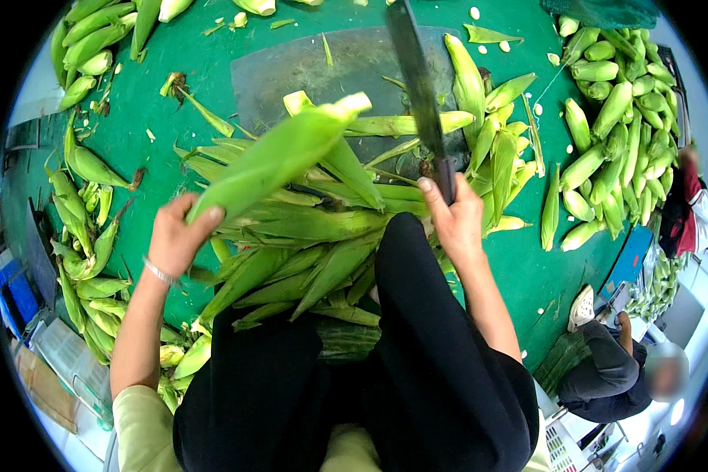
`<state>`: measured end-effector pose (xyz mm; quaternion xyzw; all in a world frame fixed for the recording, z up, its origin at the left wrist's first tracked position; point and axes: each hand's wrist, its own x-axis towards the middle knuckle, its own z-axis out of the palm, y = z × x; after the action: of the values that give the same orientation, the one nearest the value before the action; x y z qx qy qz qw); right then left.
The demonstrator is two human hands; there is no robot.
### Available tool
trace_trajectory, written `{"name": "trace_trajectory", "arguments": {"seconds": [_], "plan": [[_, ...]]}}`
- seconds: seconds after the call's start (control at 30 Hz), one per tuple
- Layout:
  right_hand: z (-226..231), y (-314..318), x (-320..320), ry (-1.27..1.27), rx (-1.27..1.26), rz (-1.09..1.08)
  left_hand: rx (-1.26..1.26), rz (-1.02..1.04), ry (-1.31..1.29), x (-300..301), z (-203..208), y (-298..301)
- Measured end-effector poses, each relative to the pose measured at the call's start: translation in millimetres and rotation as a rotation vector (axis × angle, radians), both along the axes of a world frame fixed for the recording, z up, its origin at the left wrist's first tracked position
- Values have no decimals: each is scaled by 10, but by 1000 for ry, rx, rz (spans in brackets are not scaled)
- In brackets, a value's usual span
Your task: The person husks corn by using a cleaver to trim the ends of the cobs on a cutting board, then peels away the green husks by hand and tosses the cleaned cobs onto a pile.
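My left hand is closed round the tip end of a green ear of corn in its husk. The ear slants up to the right, with its pale cut stalk end toward the middle. My right hand grips the dark handle of a long-bladed knife, its blade pointing up and away, apart from the held ear. Beneath the hands, between my knees, lies a heap of corn in husks. Behind it is a dark, wet-looking board; a few ears and husk scraps lie on it.
The green work surface carries scattered husk bits and pale stalk ends. To the right is a large pile of corn ears; more corn lies at the far left, and loose husks nearer. Another person sits at lower right.
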<state>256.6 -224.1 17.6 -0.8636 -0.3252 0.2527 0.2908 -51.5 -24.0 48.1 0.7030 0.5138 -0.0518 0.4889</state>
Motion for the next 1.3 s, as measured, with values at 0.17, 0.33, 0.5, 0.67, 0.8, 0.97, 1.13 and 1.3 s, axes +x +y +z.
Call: {"name": "trace_trajectory", "arguments": {"seconds": [0.17,0.33,0.5,0.67,0.8,0.97,1.13,1.3], "plan": [[37,114,-117,264,104,36,406,-120,25,279,-233,167],[-41,492,-125,220,339,56,399,-213,173,407,-165,234],[-818,698,23,43,86,168,375,-228,133,504,-193,343],[-812,684,17,330,35,43,-341,149,85,327,-295,560],[-647,533,-36,304,35,-10,-486,164,65,342,-337,798],[-90,669,-25,157,327,128,-424,186,153,351,-349,879],[-806,873,200,85,-26,249,-360,37,173,446,-392,1085],[-787,868,175,434,-4,37,-240,-78,148,272,-566,1376]]}}
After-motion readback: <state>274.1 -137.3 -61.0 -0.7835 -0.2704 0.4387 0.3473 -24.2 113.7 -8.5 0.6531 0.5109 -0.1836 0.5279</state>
